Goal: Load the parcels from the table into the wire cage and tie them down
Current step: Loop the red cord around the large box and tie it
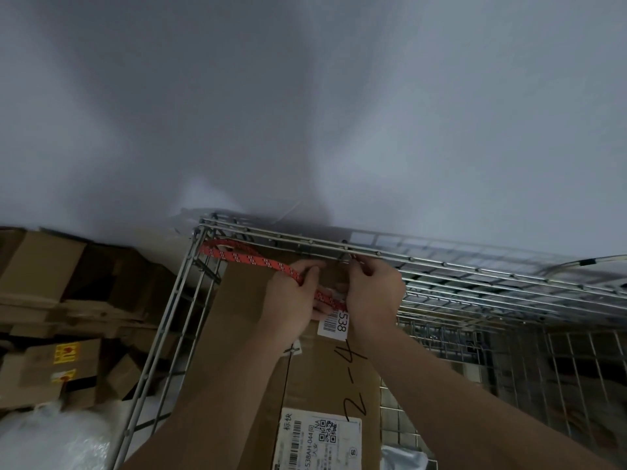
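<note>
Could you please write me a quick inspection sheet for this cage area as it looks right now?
Surface: no table in view; cage floor mesh shows at right.
Job's things: big box inside the cage, labels on top; red rope runs from the far left corner over it.
Clutter: cardboard boxes piled left of the cage; plastic wrap lower left.
Hands: left hand grips the rope; right hand pinches something at the far top rail.
Cables: one thin cable at far right.
Surroundings: plain pale wall.

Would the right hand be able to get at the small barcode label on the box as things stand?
Probably yes. The right hand pinches the rope end at the cage rail, and the barcode label lies uncovered on the box just below it; it would have to release the red rope first.
</note>
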A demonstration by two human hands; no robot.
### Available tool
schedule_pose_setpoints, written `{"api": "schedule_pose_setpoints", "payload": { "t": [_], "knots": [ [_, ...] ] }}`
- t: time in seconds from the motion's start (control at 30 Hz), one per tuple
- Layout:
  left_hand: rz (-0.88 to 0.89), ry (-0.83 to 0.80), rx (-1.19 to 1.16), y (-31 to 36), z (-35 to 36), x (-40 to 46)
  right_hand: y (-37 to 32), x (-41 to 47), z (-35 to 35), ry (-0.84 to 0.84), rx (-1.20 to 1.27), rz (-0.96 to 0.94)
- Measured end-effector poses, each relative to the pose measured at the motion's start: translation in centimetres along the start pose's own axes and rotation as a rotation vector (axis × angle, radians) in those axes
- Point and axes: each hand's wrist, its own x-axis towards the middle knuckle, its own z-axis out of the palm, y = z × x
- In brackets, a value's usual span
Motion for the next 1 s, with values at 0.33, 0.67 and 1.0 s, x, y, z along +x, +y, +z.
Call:
{"api": "schedule_pose_setpoints", "payload": {
  "t": [0.33, 0.67, 1.0],
  "knots": [
    [-0.111, 0.074, -0.053, 1.4, 0.7, 1.2, 0.3, -0.7, 1.8, -0.004, 0.009, -0.085],
    [-0.255, 0.113, -0.146, 2.4, 1.4, 1.8, 0.1, -0.8, 0.9, -0.15, 0.033, -0.083],
    [-0.163, 0.083, -0.225, 2.3, 0.1, -0.2, 2.6, -5.3, -1.9, 0.014, -0.094, -0.336]
  ]
}}
